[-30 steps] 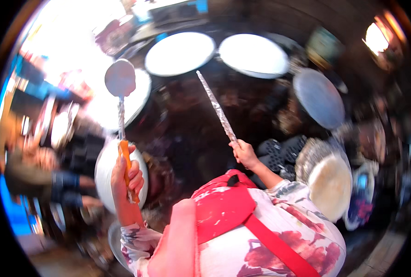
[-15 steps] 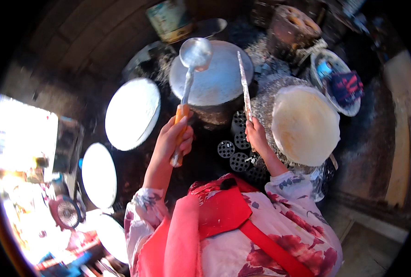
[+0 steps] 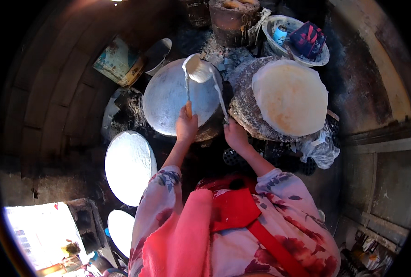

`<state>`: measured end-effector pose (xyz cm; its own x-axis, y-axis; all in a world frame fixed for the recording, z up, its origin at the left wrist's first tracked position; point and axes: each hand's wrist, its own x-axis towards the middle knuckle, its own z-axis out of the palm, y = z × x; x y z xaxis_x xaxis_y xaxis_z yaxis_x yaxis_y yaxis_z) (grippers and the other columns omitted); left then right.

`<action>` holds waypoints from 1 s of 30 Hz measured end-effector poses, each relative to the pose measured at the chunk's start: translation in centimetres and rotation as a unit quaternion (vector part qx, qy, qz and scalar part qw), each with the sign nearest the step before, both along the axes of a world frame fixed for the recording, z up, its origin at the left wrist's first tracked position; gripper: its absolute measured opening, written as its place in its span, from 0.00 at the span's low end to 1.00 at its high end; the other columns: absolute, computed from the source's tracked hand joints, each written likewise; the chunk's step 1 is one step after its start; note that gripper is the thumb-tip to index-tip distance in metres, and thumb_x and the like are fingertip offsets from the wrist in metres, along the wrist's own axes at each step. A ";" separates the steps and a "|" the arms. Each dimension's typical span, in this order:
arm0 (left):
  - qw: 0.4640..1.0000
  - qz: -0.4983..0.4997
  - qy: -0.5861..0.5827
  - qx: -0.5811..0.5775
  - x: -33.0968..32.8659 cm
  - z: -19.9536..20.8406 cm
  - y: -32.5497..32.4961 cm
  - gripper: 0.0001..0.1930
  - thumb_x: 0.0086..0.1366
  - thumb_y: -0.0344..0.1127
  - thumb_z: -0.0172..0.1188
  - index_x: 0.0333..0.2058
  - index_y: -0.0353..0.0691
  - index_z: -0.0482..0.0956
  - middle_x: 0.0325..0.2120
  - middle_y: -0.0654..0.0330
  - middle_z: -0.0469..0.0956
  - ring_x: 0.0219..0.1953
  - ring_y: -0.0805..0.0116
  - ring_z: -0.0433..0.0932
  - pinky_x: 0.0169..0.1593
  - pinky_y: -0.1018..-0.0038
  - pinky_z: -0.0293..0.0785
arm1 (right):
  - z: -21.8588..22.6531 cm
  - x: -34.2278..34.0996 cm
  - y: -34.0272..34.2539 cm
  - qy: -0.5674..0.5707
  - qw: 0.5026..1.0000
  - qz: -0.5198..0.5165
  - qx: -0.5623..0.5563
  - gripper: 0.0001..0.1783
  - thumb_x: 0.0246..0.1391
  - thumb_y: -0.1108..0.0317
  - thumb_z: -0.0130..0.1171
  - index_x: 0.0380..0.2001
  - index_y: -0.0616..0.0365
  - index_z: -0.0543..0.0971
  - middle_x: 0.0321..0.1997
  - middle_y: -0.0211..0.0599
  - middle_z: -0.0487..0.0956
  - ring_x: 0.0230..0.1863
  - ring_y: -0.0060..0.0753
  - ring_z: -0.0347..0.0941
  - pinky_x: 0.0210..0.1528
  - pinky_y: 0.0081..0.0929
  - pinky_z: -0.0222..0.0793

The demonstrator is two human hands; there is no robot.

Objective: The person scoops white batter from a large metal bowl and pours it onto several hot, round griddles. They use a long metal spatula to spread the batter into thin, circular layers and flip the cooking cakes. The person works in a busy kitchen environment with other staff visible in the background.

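Observation:
My left hand [image 3: 187, 127] is wrapped round the wooden handle of a ladle [image 3: 200, 74], whose bowl is tilted over a round grey griddle [image 3: 166, 97]. White, wet-looking stuff coats the bowl. In my closed right hand [image 3: 236, 135] is a long thin blade-like stick [image 3: 220, 94], smeared white, its upper end beside the ladle's bowl. Whether the two touch I cannot tell. To the right of the griddle, a thin pale round flatbread [image 3: 291, 97] with a browned middle lies on a rough round woven-looking stand [image 3: 244, 113].
White discs [image 3: 130, 168] lean at the left, one partly behind my sleeve. A stained bucket [image 3: 117, 60] stands at the far left. Behind are a clay stove [image 3: 233, 27] and a basin [image 3: 269, 39] holding a blue can and dark cloth. A clear plastic bag [image 3: 323, 150] hangs right.
The ladle has come down and tipped over the griddle, and the stick has moved in beside its bowl. My view has turned, so the surroundings have shifted.

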<state>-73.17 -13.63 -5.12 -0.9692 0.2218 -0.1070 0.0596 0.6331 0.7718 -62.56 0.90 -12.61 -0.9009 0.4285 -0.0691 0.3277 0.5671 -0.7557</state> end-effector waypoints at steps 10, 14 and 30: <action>0.993 0.010 0.100 -0.061 -6.4 -2.9 -7.5 0.28 0.57 0.36 0.58 0.56 0.39 0.61 0.41 0.43 0.76 0.43 0.45 0.75 0.46 0.59 0.70 | 3.3 -3.3 -2.0 -0.062 0.993 0.002 0.102 0.16 0.55 0.66 0.45 0.44 0.62 0.70 0.25 0.50 0.77 0.28 0.55 0.74 0.30 0.50 0.68; 0.993 0.015 0.083 -0.085 -6.8 -2.2 -8.1 0.29 0.57 0.38 0.59 0.56 0.37 0.62 0.42 0.43 0.76 0.45 0.47 0.75 0.47 0.61 0.70 | 4.6 -6.8 -5.9 -0.090 0.983 0.076 0.142 0.13 0.50 0.70 0.45 0.38 0.66 0.70 0.27 0.54 0.78 0.31 0.55 0.77 0.34 0.48 0.71; 0.998 0.038 0.023 -0.048 -6.4 -0.2 -16.0 0.29 0.57 0.35 0.60 0.56 0.34 0.62 0.47 0.45 0.73 0.49 0.55 0.74 0.52 0.67 0.68 | 6.2 -9.4 -2.7 -0.059 0.975 0.040 0.210 0.10 0.49 0.70 0.46 0.31 0.65 0.73 0.26 0.52 0.79 0.30 0.55 0.77 0.33 0.47 0.72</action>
